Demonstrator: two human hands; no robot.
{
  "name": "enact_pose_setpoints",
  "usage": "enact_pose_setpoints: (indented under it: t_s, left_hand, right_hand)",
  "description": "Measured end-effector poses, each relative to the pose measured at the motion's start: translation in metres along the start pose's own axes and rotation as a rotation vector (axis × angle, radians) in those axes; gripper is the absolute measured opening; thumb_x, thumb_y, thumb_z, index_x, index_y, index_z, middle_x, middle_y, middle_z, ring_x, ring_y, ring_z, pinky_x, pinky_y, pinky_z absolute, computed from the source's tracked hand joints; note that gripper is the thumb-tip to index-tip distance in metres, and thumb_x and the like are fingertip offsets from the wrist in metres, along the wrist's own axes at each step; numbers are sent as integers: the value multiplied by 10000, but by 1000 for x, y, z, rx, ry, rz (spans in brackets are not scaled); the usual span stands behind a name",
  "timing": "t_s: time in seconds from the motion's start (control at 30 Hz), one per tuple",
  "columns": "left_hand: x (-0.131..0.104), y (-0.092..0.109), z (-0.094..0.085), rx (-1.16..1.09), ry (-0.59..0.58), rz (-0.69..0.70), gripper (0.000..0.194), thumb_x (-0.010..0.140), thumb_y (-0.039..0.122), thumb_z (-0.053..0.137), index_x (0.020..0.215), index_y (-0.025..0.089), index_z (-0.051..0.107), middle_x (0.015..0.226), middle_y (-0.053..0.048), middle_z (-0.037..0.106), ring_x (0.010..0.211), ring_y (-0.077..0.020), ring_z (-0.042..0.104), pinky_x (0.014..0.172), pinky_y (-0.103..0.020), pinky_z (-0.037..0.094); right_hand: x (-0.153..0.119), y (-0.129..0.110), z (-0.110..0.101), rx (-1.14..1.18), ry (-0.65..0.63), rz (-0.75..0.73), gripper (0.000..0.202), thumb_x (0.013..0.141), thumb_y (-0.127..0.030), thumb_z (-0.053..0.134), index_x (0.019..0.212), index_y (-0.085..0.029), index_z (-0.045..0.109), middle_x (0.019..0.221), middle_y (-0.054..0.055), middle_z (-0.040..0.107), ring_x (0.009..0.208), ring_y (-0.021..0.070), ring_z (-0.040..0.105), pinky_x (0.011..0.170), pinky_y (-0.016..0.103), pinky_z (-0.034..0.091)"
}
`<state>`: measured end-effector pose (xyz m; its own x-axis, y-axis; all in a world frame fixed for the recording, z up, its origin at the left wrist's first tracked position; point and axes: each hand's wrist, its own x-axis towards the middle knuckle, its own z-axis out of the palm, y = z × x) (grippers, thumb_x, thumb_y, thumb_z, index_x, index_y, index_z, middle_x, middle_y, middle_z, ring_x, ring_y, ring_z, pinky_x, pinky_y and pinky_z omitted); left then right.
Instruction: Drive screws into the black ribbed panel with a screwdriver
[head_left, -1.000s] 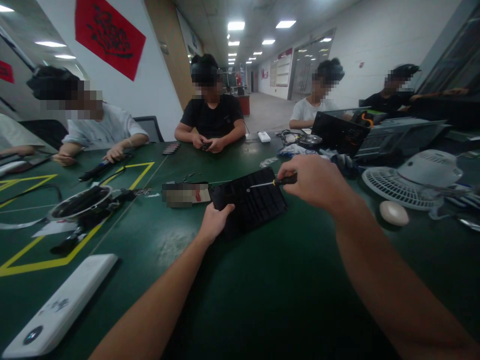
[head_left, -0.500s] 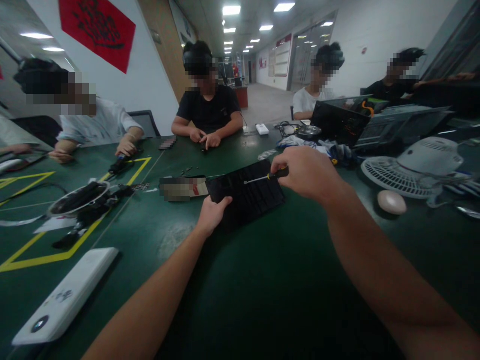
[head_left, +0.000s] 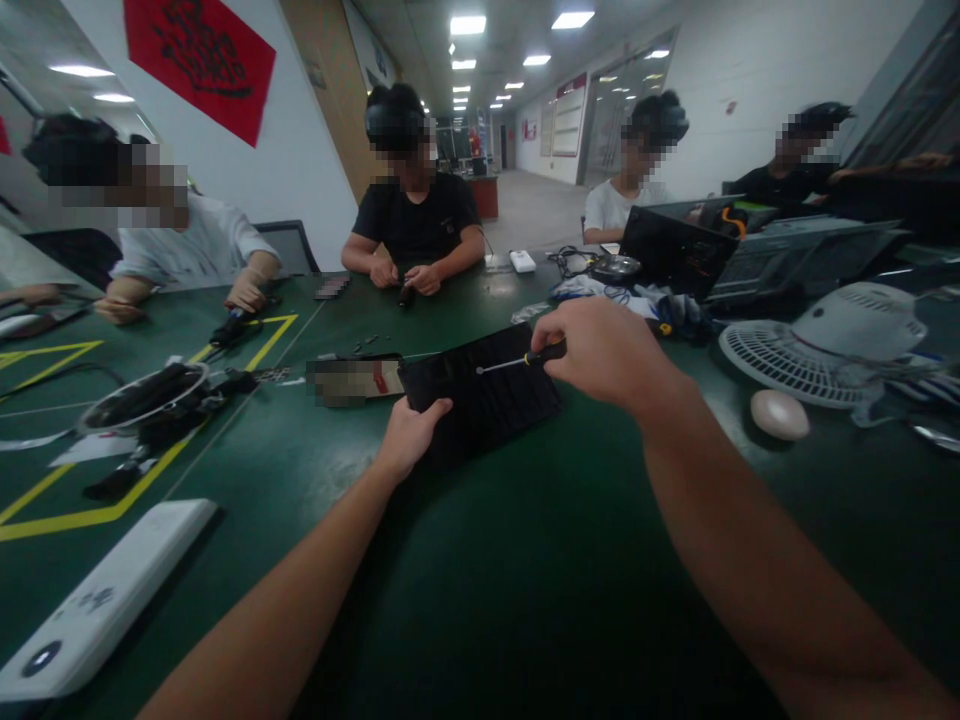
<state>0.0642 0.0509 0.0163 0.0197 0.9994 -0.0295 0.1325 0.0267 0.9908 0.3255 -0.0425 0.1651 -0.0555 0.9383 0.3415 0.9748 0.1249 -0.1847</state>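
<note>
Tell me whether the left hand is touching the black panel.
Touching. The head view shows the left hand holding the black panel by its left edge, thumb laid over the face.

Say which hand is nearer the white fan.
Right. The right hand, on the screwdriver, is left of the white fan; the left hand is farther left, gripping the black panel.

Screwdriver (head_left: 534,357) over black panel (head_left: 491,395)
</note>
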Motion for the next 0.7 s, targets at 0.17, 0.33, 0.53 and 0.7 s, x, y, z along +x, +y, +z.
enact_pose_setpoints:
  t_s: [0.17, 0.33, 0.53, 0.7]
  left_hand:
    - [1, -2, 0, 2, 8, 20, 459, 613, 445, 921, 959, 180, 780, 949, -92, 825, 938, -321, 790, 936, -455, 619]
    - [5, -6, 0, 25, 28, 25, 463, 608, 448, 909, 955, 166, 788, 923, -91, 822, 912, -312, 783, 919, -443, 613]
    - [8, -12, 0, 9, 28, 59, 460, 627, 455, 904, 955, 154, 792, 910, -98, 813, 861, -298, 769, 881, -434, 608]
    - [10, -15, 0, -7, 26, 67, 431, 635, 457, 899, 933, 165, 788, 909, -91, 812, 862, -295, 765, 872, -427, 607]
  right_hand:
    - [0, -1, 0, 7, -8, 18, 285, 818, -137, 745, 1031, -273, 876, 1098, 64, 835, 1059, 307, 743, 852, 420, 515]
    - [1, -3, 1, 6, -23, 59, 260, 833, -195, 739, 1042, -269, 874, 1070, 72, 841, 1056, 323, 753, 841, 429, 531]
    - [2, -7, 1, -27, -64, 79, 244, 881, -280, 717, 1056, -279, 887, 1112, 88, 847, 1094, 360, 755, 849, 469, 558]
    - [2, -8, 3, -23, -97, 97, 254, 911, -306, 699, 1080, -287, 887, 1167, 93, 844, 1109, 360, 756, 864, 478, 576]
